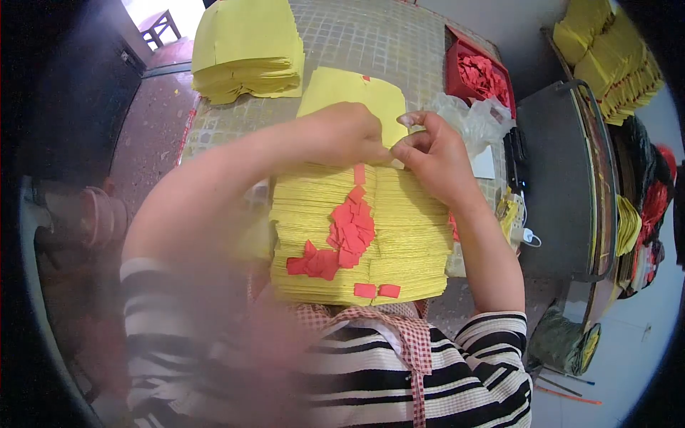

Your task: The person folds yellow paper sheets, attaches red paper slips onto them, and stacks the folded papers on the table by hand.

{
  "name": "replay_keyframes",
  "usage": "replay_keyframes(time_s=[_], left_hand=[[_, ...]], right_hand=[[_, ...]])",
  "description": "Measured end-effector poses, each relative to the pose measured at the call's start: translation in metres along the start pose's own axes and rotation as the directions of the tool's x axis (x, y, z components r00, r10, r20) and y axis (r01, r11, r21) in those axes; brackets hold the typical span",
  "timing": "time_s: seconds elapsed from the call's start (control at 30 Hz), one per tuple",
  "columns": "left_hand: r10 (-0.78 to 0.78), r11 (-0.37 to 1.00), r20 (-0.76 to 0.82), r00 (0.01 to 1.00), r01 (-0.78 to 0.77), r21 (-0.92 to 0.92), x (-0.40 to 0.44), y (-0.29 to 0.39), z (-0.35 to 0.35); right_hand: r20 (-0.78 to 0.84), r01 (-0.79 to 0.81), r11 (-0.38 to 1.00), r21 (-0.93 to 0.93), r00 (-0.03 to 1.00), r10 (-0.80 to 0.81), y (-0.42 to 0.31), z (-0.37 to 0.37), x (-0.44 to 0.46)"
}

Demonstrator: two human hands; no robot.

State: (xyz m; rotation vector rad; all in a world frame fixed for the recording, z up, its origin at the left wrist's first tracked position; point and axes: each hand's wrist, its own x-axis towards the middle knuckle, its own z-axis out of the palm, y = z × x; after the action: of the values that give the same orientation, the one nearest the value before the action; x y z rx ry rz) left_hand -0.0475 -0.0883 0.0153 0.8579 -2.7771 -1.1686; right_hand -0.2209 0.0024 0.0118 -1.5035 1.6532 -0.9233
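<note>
Just beyond a thick stack of yellow paper [414,235], my left hand [346,134] is closed with its fingers curled downward. My right hand [437,158] meets it at the fingertips; thumb and a finger are bent together while another finger stands apart. Whatever either hand pinches is hidden. Under and behind the hands lies a yellow paper sheet [349,89] with a small red mark at its far edge. Small red paper pieces [349,232] are heaped on the stack, and two red slips [365,290] lie near its front edge.
Another yellow paper stack [246,50] stands at the far left of the tiled table [342,32]. A red box [453,75] of red pieces sits at the back right, beside a clear plastic bag [474,125]. A dark panel [560,185] stands to the right.
</note>
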Motion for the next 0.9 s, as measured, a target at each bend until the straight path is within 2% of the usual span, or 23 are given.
replay_keyframes(time_s=[0.07,0.17,0.27,0.33,0.47,0.53,0.67,0.73,0.77,0.8,0.83,0.87,0.9], left_hand=[[-0.015,1.0,0.053,0.998,0.016,-0.015,-0.002,-0.004,-0.002],[0.037,0.997,-0.035,0.999,-0.039,-0.067,-0.002,-0.009,0.0],[-0.045,0.99,0.01,0.999,0.046,-0.134,0.0,-0.009,-0.002],[-0.054,0.97,0.018,0.998,0.056,-0.237,0.005,-0.018,0.002],[-0.088,0.959,0.034,0.996,0.094,-0.267,0.003,-0.018,0.004],[-0.067,0.961,-0.002,0.998,0.064,-0.268,0.002,-0.017,0.006],[-0.11,0.961,0.025,0.994,0.113,-0.252,-0.004,-0.012,0.0],[-0.056,0.98,-0.02,0.998,0.052,-0.192,-0.01,-0.014,-0.005],[-0.057,0.979,-0.021,0.998,0.052,-0.195,-0.01,-0.021,-0.001],[0.04,0.989,-0.244,0.969,-0.074,-0.129,-0.009,-0.03,0.006],[0.146,0.983,-0.448,0.882,-0.182,-0.037,-0.007,-0.037,0.011],[0.148,0.982,-0.447,0.882,-0.184,-0.039,-0.009,-0.032,0.009],[0.185,0.98,-0.447,0.876,-0.2,0.013,-0.013,-0.023,0.003]], right_hand=[[0.003,-0.033,0.999,0.012,0.999,0.033,0.0,-0.001,0.002],[-0.016,-0.075,0.996,0.054,0.997,0.076,-0.001,0.0,0.004],[-0.003,-0.059,0.998,0.037,0.998,0.06,0.005,0.002,0.005],[-0.036,0.084,0.996,0.001,0.996,-0.084,0.01,0.004,0.004],[-0.066,0.124,0.981,-0.147,0.989,-0.134,-0.012,0.01,-0.006],[-0.035,0.236,0.938,-0.253,0.967,-0.253,-0.014,0.015,-0.005],[-0.102,0.265,0.943,-0.2,0.952,-0.289,0.0,0.016,0.002],[-0.212,0.299,0.942,-0.155,0.921,-0.327,-0.01,0.011,-0.013],[-0.22,0.302,0.922,-0.243,0.908,-0.356,-0.014,0.01,-0.022],[-0.219,0.302,0.921,-0.245,0.908,-0.356,-0.009,0.007,-0.028],[-0.146,0.448,0.796,-0.407,0.829,-0.54,0.001,0.003,-0.034],[-0.042,0.565,0.622,-0.542,0.721,-0.691,0.006,0.001,-0.04],[0.026,0.587,0.585,-0.559,0.718,-0.696,0.0,-0.001,-0.049]])
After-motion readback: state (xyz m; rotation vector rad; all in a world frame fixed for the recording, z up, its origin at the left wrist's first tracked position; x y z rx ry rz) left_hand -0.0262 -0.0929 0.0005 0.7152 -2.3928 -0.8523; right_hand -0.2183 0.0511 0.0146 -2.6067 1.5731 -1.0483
